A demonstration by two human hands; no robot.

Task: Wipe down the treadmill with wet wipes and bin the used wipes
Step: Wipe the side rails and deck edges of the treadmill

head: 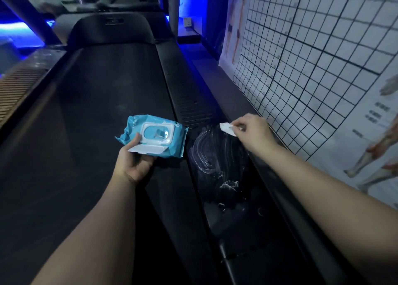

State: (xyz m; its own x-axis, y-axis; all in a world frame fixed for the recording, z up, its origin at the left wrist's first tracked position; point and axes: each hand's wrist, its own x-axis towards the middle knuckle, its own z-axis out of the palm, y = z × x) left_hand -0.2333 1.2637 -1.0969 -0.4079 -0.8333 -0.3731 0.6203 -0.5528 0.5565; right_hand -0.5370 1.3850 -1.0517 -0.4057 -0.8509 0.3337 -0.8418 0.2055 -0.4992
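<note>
One wipe (227,129) pinched in right hand (254,134) on wet treadmill (217,155) side rail, left hand (133,162) gripping one open pack (154,137) over belt

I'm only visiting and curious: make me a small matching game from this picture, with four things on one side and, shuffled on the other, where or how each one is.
Things
1. wipes pack
2. white wipe
3. treadmill side rail
4. grid poster

Place or state
a. hangs along the right side of the view
b. held in the left hand, flap open
c. pinched by the right hand
d. streaked with wet smears

Pairs: 1-b, 2-c, 3-d, 4-a
</note>
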